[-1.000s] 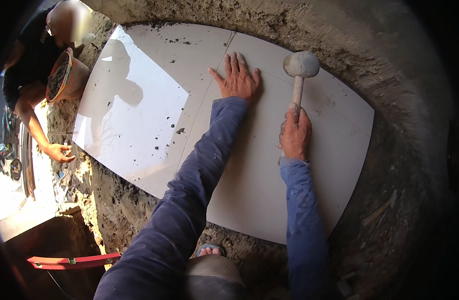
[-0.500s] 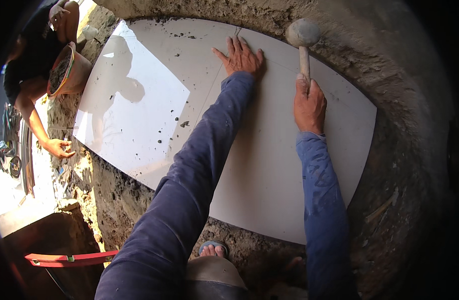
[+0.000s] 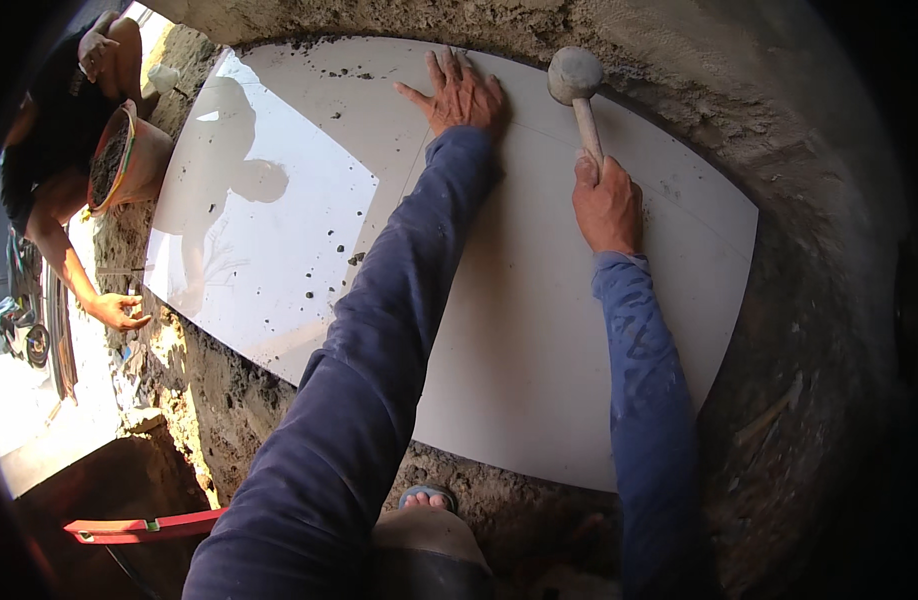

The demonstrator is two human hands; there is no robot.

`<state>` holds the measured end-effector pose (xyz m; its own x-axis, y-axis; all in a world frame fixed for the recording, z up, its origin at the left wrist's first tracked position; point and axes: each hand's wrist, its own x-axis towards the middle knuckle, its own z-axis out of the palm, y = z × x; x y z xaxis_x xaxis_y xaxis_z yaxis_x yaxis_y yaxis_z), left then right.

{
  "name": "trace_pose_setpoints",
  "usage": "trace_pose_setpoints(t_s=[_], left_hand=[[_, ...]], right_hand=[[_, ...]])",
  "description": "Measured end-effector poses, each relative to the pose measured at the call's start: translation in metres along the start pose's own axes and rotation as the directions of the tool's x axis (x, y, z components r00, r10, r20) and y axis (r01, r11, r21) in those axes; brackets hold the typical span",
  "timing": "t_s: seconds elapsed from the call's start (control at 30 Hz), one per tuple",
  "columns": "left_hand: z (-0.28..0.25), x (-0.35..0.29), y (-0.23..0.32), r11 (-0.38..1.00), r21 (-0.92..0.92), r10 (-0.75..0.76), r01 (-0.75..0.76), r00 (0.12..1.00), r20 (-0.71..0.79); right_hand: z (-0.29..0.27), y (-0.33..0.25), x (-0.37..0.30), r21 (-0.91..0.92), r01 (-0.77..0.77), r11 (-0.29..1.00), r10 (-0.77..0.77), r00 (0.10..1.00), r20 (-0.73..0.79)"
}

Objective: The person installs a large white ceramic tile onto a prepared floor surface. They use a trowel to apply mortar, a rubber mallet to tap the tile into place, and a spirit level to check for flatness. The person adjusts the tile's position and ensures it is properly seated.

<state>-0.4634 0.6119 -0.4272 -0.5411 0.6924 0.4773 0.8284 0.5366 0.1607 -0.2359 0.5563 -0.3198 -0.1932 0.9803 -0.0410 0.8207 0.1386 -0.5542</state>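
Observation:
Large white tiles (image 3: 539,370) lie side by side on a rough mortar bed, with thin joint lines between them. My left hand (image 3: 465,95) rests flat near their far edge, fingers spread, close to a joint. In my right hand (image 3: 609,208) is the wooden handle of a rubber mallet (image 3: 576,76), gripped with the fist closed. Its grey head is over the far edge of the tiles, to the right of my left hand. Whether the head touches the tile I cannot tell. Dark mortar crumbs (image 3: 356,258) are scattered over the left part.
A co-worker's hand (image 3: 119,311) reaches down at the left, near a bucket (image 3: 144,160) of dark mortar. A red spirit level (image 3: 144,527) lies at the lower left. A rough wall (image 3: 699,60) runs along the far side. Bright sunlight reflects off the left tile.
The mallet head has swung left and slightly down, its handle now tilted. My left hand has shifted a little left and farther away, still spread on the tile.

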Motion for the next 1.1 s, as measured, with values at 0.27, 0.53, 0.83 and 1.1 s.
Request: trace_pose_setpoints(t_s=[0.27, 0.53, 0.83, 1.1], left_hand=[[-0.013, 0.0, 0.012, 0.997, -0.076, -0.008, 0.025, 0.975, 0.221], [-0.006, 0.004, 0.015, 0.997, -0.075, -0.019, 0.029, 0.992, 0.127], [-0.117, -0.091, -0.061, 0.92, -0.265, 0.36, -0.289, 0.891, 0.276], [-0.171, -0.162, -0.138, 0.878, -0.3, 0.475, -0.372, 0.752, 0.456]], right_hand=[[0.006, 0.007, -0.002, 0.001, 0.035, 0.999, -0.035, 0.996, -0.081], [-0.019, -0.005, 0.005, 0.046, -0.004, 0.999, 0.004, 1.0, 0.002], [-0.081, 0.118, -0.145, 0.193, -0.068, 0.979, 0.042, 0.99, 0.135], [-0.077, 0.132, -0.212, 0.216, 0.23, 0.949, -0.298, 0.879, 0.372]])
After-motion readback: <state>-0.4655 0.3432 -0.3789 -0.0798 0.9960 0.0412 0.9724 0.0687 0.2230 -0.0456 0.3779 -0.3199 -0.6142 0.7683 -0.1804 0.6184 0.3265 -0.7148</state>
